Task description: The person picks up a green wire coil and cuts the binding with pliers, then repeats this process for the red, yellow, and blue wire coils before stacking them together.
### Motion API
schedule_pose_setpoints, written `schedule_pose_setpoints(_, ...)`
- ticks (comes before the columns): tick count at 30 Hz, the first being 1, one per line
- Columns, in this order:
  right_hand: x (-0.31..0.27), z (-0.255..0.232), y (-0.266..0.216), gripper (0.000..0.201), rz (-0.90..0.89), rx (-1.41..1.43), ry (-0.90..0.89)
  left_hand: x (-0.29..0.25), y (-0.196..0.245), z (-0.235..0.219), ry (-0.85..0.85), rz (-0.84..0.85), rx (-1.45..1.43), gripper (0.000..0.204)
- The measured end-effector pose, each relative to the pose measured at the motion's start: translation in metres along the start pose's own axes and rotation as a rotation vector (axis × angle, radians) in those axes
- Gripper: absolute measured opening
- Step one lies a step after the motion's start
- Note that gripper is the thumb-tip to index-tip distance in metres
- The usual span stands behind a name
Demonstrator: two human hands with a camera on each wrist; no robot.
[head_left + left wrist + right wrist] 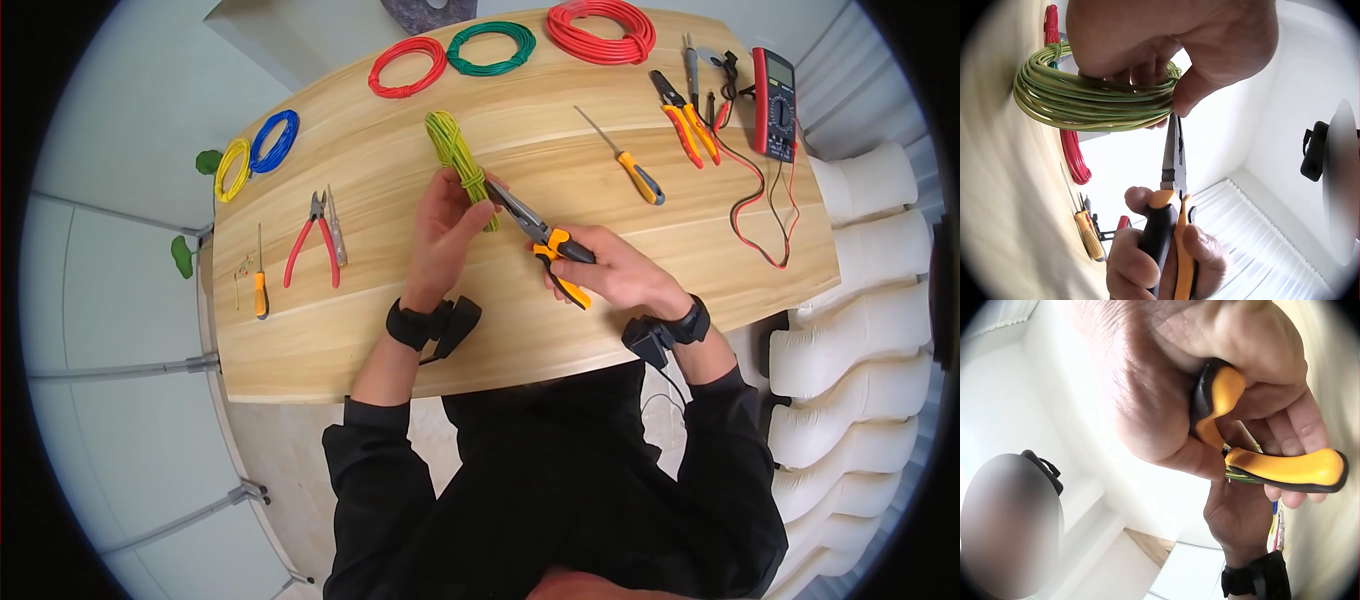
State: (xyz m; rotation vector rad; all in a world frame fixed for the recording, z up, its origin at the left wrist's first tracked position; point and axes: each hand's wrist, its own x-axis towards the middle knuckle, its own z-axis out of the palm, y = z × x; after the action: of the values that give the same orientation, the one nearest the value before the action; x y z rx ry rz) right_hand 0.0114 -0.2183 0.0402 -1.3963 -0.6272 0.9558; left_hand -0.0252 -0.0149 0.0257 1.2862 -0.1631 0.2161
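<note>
A coil of yellow-green wire stands tilted over the middle of the table, gripped by my left hand near its lower end. In the left wrist view the thumb presses the side of the wire coil. My right hand holds long-nose pliers by their orange and black handles, which are spread apart in the right wrist view. The tips of the pliers' nose are right at the coil's edge, beside the left thumb. My right hand has its fingers around the handles.
On the left lie yellow wire, blue wire, red-handled cutters and a small screwdriver. Red and green coils are at the back. A screwdriver, wire strippers and a multimeter lie right.
</note>
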Motion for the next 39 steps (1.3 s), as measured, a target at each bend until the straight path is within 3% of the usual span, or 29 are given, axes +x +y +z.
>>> schedule_pose_setpoints(14,-0.0003,-0.0030,0.0023,0.026,0.019,0.217,-0.110,-0.0017,-0.0003,-0.0034,-0.068,-0.062,-0.054,0.037)
schedule_pose_setpoints(39,-0.0028,-0.0051,-0.0002,0.026,0.042,0.215,-0.095,-0.0042,0.0084,0.0052,-0.006,-0.070,0.149,0.040)
